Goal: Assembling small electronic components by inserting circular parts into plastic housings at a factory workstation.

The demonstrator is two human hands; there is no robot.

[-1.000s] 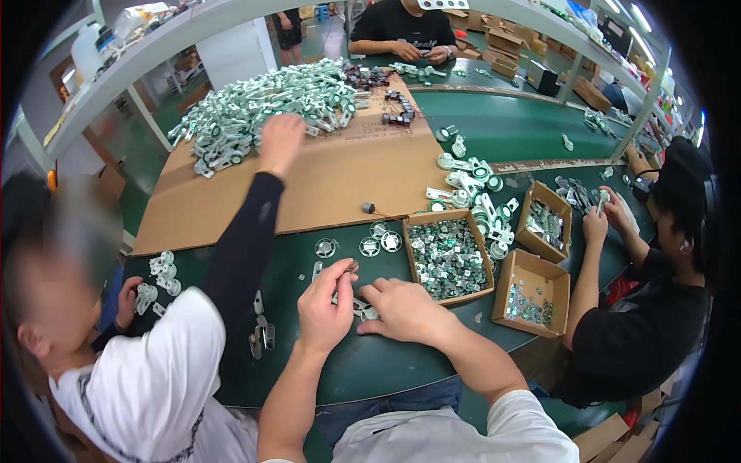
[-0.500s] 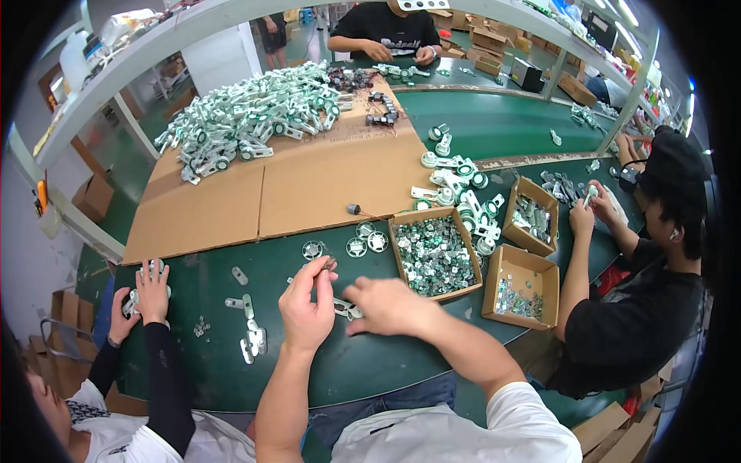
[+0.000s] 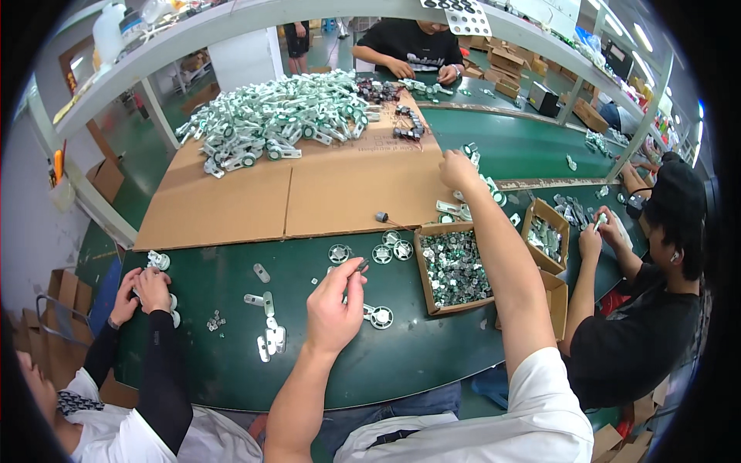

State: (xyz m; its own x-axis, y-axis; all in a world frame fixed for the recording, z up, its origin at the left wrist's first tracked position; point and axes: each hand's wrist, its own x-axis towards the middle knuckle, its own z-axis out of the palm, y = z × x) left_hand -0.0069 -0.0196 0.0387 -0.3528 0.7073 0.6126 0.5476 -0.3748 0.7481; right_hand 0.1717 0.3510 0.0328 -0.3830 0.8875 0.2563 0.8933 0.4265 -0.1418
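Head view: a small dark part (image 3: pixel 361 266) is pinched between the fingertips of the left hand (image 3: pixel 333 312), just above a round white wheel piece (image 3: pixel 380 316). The right hand (image 3: pixel 458 170) is stretched far beyond that pinch to the white parts (image 3: pixel 471 197) past the cardboard box (image 3: pixel 454 268); its fingers are curled, their hold hidden. A fetching step is judged; a piece must next be brought to the pinch.

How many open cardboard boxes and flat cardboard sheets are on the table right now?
Open cardboard boxes: 3 (one partly hidden behind the right forearm)
Flat cardboard sheets: 2
Total: 5
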